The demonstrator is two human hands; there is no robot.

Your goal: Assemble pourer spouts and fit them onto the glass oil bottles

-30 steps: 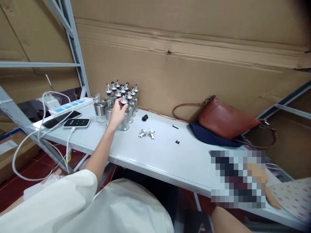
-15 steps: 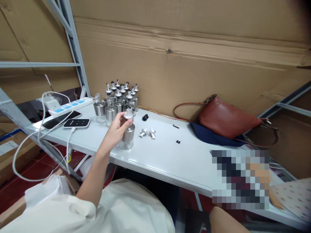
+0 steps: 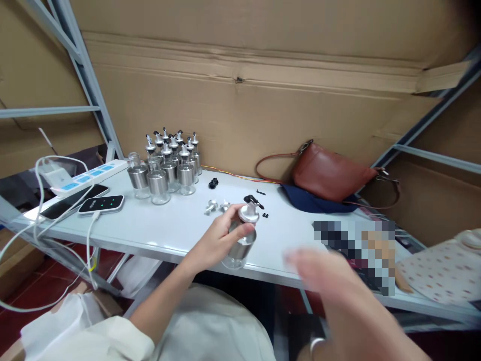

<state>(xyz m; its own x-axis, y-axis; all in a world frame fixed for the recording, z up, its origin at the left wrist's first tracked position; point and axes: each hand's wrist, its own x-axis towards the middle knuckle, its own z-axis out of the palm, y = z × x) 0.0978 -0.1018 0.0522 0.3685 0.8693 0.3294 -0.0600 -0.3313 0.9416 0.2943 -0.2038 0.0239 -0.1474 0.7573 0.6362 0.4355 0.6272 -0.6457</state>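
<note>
head view: so one spouted bottle (image 3: pixel 244 246) had just been shifted away from the bottle cluster (image 3: pixel 186 176) at far left, from the left of the loose metal spouts (image 3: pixel 211 206) to the near right of them, around the near edge of the table (image 3: pixel 150 228). it was gripped by the left hand (image 3: pixel 221 236), with thumb and fingers closed around the neck just under the metal collar, and it was tipped a bit, top to the right. whether the base was touching the tabletop couldn't be told. meanwhile the right hand (image 3: pixel 330 283) had been brought up into view at near right, super blurred; nothing could be made out in it, and how far open it was couldn't be told. what that meant: the bottle was singled out, with its spout turned toward the right hand. small black bits (image 3: pixel 265 215) were left just beyond it.
</note>
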